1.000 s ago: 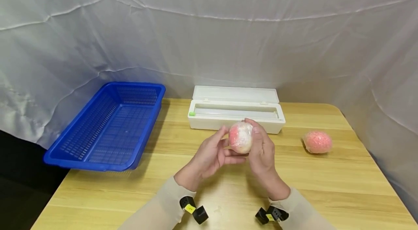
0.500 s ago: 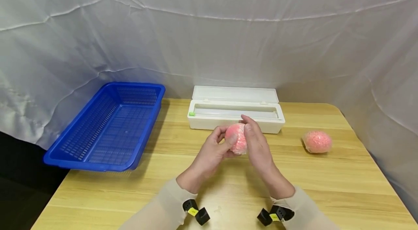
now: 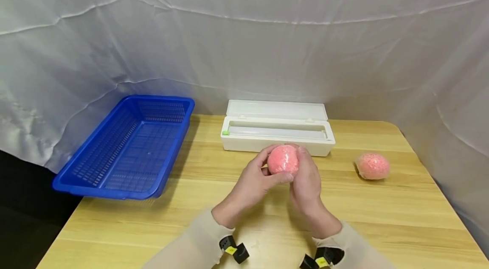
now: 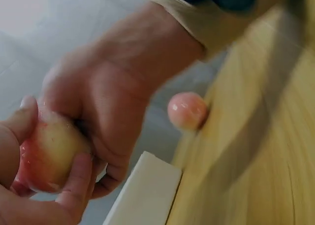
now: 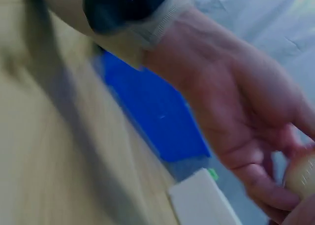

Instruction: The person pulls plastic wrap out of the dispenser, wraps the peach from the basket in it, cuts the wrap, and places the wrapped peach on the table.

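Observation:
A round pink-and-cream peach (image 3: 283, 158) in shiny cling film is held above the table between both hands. The left hand (image 3: 250, 182) grips its left side, thumb across the near face and fingers behind. From the other side the right hand (image 3: 307, 182) curls round it. In the left wrist view, fingers of both hands wrap the peach (image 4: 56, 153), whose yellow side shows. Only part of the peach (image 5: 301, 176) appears at the right wrist view's edge. A second wrapped peach (image 3: 372, 166) lies on the table at the right.
Behind the hands stands an open white cling film dispenser (image 3: 279, 144) with a green slider (image 3: 226, 133). At the left, a blue plastic basket (image 3: 168, 175) sits by the wooden table's (image 3: 382, 218) edge. A grey cloth (image 3: 267, 61) hangs along the back.
The peach has been turned between the hands, from its pale side to its pink side facing up. The left thumb has come across its front, and the right fingers have closed in on it.

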{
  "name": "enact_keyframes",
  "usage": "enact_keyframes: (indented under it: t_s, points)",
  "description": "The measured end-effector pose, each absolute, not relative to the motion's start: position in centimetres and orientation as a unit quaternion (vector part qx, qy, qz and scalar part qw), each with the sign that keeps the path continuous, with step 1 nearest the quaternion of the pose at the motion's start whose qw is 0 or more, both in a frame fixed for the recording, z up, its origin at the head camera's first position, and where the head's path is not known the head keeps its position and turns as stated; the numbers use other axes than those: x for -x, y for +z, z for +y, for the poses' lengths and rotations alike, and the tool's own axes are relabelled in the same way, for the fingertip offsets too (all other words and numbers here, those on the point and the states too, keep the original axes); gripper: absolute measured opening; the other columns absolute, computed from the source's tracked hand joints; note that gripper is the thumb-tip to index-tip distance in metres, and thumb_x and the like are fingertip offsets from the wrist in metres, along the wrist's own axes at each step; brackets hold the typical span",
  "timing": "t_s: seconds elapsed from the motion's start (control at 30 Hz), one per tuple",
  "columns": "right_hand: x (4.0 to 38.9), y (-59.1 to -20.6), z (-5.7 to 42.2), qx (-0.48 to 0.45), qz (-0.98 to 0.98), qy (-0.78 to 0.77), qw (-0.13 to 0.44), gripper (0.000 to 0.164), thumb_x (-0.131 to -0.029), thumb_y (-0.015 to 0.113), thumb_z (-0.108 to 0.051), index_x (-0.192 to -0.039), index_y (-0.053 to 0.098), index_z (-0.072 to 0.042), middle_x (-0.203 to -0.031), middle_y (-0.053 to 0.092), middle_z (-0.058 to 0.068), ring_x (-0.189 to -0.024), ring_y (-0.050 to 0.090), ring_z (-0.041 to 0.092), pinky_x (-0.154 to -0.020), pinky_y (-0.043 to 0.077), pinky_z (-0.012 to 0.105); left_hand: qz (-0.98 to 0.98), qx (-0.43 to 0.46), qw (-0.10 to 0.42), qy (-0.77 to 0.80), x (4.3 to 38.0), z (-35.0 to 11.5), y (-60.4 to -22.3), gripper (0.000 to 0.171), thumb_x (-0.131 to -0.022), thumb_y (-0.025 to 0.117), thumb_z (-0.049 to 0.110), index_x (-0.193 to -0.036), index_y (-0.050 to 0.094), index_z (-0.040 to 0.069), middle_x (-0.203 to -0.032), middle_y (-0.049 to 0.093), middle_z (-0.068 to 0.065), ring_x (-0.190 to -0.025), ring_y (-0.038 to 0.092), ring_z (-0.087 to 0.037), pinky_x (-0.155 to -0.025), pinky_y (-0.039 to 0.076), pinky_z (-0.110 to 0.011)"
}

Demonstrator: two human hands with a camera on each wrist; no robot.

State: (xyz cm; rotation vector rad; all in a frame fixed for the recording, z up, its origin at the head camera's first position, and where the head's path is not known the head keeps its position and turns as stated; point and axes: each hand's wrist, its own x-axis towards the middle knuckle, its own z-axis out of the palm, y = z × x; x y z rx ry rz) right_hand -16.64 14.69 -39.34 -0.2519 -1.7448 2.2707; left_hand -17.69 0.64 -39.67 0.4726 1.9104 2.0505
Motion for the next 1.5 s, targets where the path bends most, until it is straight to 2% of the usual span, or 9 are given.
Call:
enact_keyframes:
  t_s: [0.17, 0.33, 0.47, 0.6, 0.8, 1.03, 1.17, 1.27, 1.5]
  points:
    - [16.6, -39.7, 14.5, 0.083, -0.615, 0.771, 0.141, 0.042, -0.114, 0.037, -0.025, -0.128, 0.064, 0.003, -0.113, 0.068, -0.004, -0.112, 0.059, 0.013, -0.095, 0.052, 0.022, 0.704, -0.172, 0.099, 0.682, 17.5, 1.0, -40.0, 0.077, -0.089, 0.088, 0.024, -0.156, 0.050, 0.022, -0.146, 0.062, -0.005, -0.126, 0.065, -0.017, -0.098, 0.058, -0.027]
    - [16.7, -39.2, 14.9, 0.064, -0.629, 0.770, 0.080, 0.048, -0.115, 0.036, -0.034, -0.140, 0.059, 0.000, -0.127, 0.066, 0.000, -0.120, 0.057, 0.014, -0.098, 0.051, 0.023, 0.699, -0.155, 0.094, 0.692, 17.6, 0.6, -39.9, 0.075, -0.087, 0.089, 0.022, -0.151, 0.052, 0.028, -0.145, 0.060, -0.006, -0.119, 0.068, -0.019, -0.093, 0.060, -0.030]
    - [16.9, -38.5, 15.8, 0.058, -0.692, 0.720, 0.013, 0.059, -0.113, 0.034, -0.052, -0.151, 0.054, -0.011, -0.145, 0.058, 0.009, -0.119, 0.059, 0.020, -0.087, 0.059, 0.029, 0.748, -0.164, 0.033, 0.642, 17.9, 0.1, -39.8, 0.082, -0.085, 0.091, 0.017, -0.154, 0.047, 0.024, -0.147, 0.054, -0.007, -0.113, 0.068, -0.022, -0.088, 0.061, -0.030]
    - [17.0, -38.1, 16.2, 0.047, -0.728, 0.683, -0.038, 0.063, -0.110, 0.040, -0.059, -0.156, 0.049, -0.017, -0.146, 0.056, 0.018, -0.105, 0.067, 0.025, -0.071, 0.064, 0.036, 0.809, -0.184, -0.018, 0.559, 18.0, -0.2, -39.9, 0.090, -0.084, 0.090, 0.009, -0.159, 0.043, 0.023, -0.153, 0.046, -0.009, -0.122, 0.062, -0.023, -0.094, 0.059, -0.027]
    - [17.1, -38.3, 16.1, 0.054, -0.704, 0.707, -0.033, 0.053, -0.112, 0.045, -0.048, -0.148, 0.055, -0.010, -0.130, 0.065, 0.018, -0.097, 0.069, 0.015, -0.075, 0.062, 0.029, 0.785, -0.164, 0.056, 0.595, 18.3, -0.5, -39.8, 0.101, -0.089, 0.088, 0.029, -0.168, 0.025, 0.028, -0.156, 0.039, -0.011, -0.122, 0.062, -0.024, -0.096, 0.059, -0.033]
    - [16.9, -38.4, 16.0, 0.039, -0.712, 0.700, -0.044, 0.057, -0.113, 0.032, -0.051, -0.141, 0.050, -0.005, -0.117, 0.060, 0.010, -0.090, 0.063, 0.015, -0.072, 0.058, 0.030, 0.790, -0.171, 0.090, 0.582, 18.1, -0.1, -39.8, 0.076, -0.093, 0.081, 0.043, -0.152, 0.046, 0.010, -0.137, 0.056, -0.010, -0.111, 0.063, -0.019, -0.090, 0.058, -0.032]
    - [16.9, -38.8, 15.9, 0.047, -0.767, 0.640, -0.013, 0.058, -0.113, 0.034, -0.050, -0.141, 0.047, -0.001, -0.127, 0.057, 0.019, -0.111, 0.057, 0.024, -0.093, 0.051, 0.035, 0.797, -0.177, 0.096, 0.569, 18.0, 0.0, -39.9, 0.076, -0.091, 0.083, 0.042, -0.149, 0.048, 0.006, -0.130, 0.059, -0.008, -0.106, 0.063, -0.015, -0.088, 0.058, -0.029]
    - [17.2, -38.9, 16.4, 0.034, -0.790, 0.612, -0.018, 0.059, -0.112, 0.040, -0.050, -0.142, 0.043, 0.001, -0.139, 0.052, 0.022, -0.127, 0.051, 0.030, -0.106, 0.043, 0.041, 0.761, -0.183, 0.138, 0.607, 18.5, -0.5, -39.9, 0.067, -0.098, 0.077, 0.037, -0.150, 0.047, 0.006, -0.122, 0.063, -0.011, -0.098, 0.067, -0.016, -0.085, 0.062, -0.037]
    - [17.4, -38.9, 17.7, -0.040, -0.797, 0.596, -0.091, 0.053, -0.113, 0.041, -0.047, -0.142, 0.056, -0.005, -0.132, 0.063, 0.018, -0.107, 0.062, 0.022, -0.088, 0.053, 0.033, 0.657, -0.182, 0.266, 0.681, 20.0, -2.2, -39.9, 0.049, -0.108, 0.062, 0.024, -0.148, 0.048, 0.000, -0.122, 0.062, -0.017, -0.095, 0.065, -0.017, -0.086, 0.058, -0.034]
